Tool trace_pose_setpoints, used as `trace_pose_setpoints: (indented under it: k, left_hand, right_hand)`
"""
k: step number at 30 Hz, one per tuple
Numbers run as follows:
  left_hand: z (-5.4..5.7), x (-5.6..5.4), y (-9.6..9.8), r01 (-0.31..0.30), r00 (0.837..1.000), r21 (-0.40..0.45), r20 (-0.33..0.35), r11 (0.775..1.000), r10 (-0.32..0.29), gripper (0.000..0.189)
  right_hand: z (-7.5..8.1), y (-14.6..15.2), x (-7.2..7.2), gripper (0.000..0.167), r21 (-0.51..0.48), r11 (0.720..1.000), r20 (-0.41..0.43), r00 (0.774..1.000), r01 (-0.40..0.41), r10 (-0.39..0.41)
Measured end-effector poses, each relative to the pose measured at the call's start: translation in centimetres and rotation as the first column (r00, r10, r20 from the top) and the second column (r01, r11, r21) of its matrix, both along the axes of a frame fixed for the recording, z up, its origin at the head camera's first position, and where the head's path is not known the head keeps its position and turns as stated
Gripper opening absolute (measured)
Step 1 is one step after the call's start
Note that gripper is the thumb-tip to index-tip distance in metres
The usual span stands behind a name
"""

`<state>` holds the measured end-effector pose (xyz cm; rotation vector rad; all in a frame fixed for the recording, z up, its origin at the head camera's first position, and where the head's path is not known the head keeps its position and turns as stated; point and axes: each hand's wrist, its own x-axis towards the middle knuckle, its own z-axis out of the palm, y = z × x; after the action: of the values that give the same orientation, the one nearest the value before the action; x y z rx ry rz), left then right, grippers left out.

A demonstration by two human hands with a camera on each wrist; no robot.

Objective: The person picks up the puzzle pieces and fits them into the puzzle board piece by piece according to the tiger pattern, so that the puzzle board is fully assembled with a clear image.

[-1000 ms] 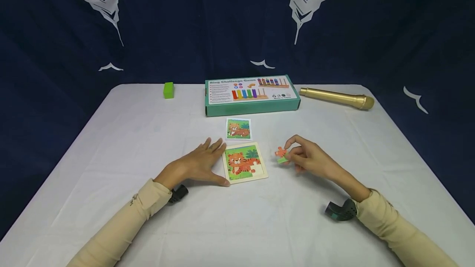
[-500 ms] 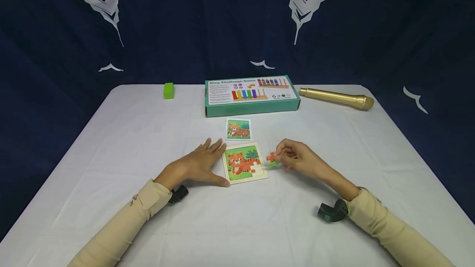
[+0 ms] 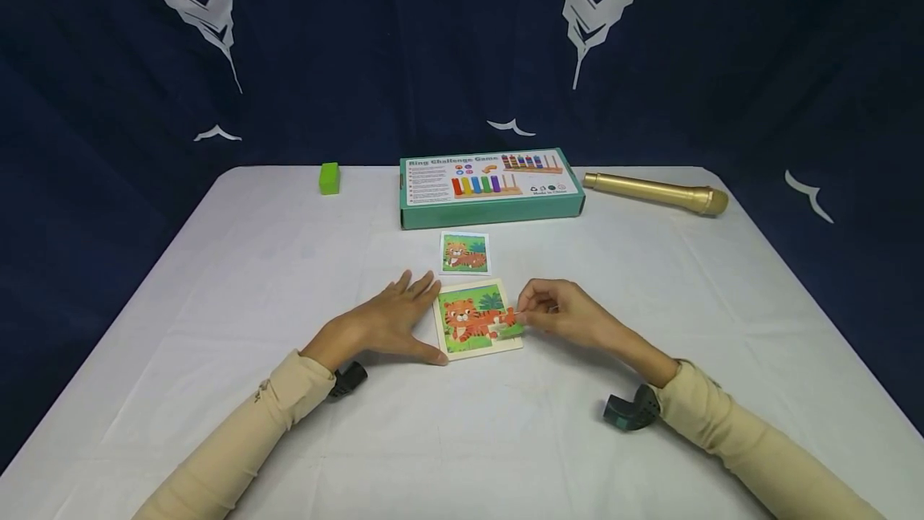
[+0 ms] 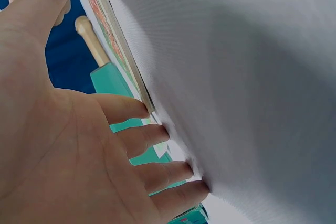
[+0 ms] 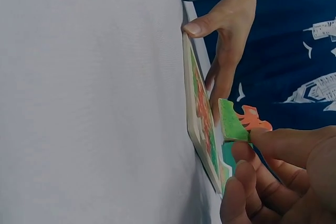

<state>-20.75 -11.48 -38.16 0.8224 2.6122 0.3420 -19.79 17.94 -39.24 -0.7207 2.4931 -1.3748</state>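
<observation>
A square tiger jigsaw puzzle [image 3: 468, 316] in a pale wooden frame lies mid-table, with a gap at its lower right. Between thumb and fingers my right hand [image 3: 566, 313] pinches an orange and green puzzle piece [image 5: 239, 123], tilted over the board's right side. My left hand [image 3: 393, 319] rests at the board's left edge with spread fingers, thumb at the near corner. In the left wrist view its fingers [image 4: 152, 140] reach straight down to the cloth beside the frame. Just behind the board lies a small card [image 3: 465, 253] with the same tiger picture.
A green Ring Challenge Game box [image 3: 491, 187] stands at the table's back. To its right lies a gold microphone [image 3: 655, 192]; a bright green block [image 3: 329, 178] sits at the back left. White cloth covers the table [image 3: 462, 440], and a dark blue curtain [image 3: 404, 46] hangs behind.
My right hand has carried the puzzle piece leftward, from beside the board to over its right edge. The left hand and the board have stayed put.
</observation>
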Motion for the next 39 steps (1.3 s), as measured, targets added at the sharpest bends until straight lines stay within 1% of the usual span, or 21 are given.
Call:
trace_pose_setpoints:
  k: [6,16,22,30,34,39]
  left_hand:
    - [-0.1,0.0,0.0,0.003,1.0,-0.001,-0.002,1.0,-0.003,0.114]
    - [-0.1,-0.1,0.0,0.001,1.0,0.001,0.003,1.0,-0.001,0.115]
    - [-0.1,-0.1,0.0,0.002,1.0,-0.005,0.001,1.0,-0.002,0.114]
    - [-0.1,-0.1,0.0,0.001,1.0,-0.007,0.001,1.0,-0.001,0.114]
    - [0.0,-0.1,0.0,0.0,1.0,-0.006,0.001,1.0,0.0,0.114]
    - [0.0,0.0,0.0,0.0,1.0,-0.008,-0.001,1.0,0.0,0.114]
  right_hand:
    - [-0.4,-0.4,-0.3,0.006,-0.003,1.0,0.016,0.999,-0.03,0.03]
    - [-0.5,-0.9,-0.5,0.008,0.003,0.996,0.035,0.996,-0.086,0.086]
    - [-0.8,-1.1,-0.7,0.009,0.015,0.995,0.02,0.995,-0.101,0.101]
    - [-0.6,-1.0,-1.2,0.012,0.063,0.989,0.027,0.991,-0.136,0.135]
    - [-0.5,-1.0,-1.3,0.011,0.066,0.986,0.04,0.988,-0.153,0.15]
    - [-0.5,-1.2,-1.3,0.01,0.068,0.987,0.025,0.989,-0.149,0.148]
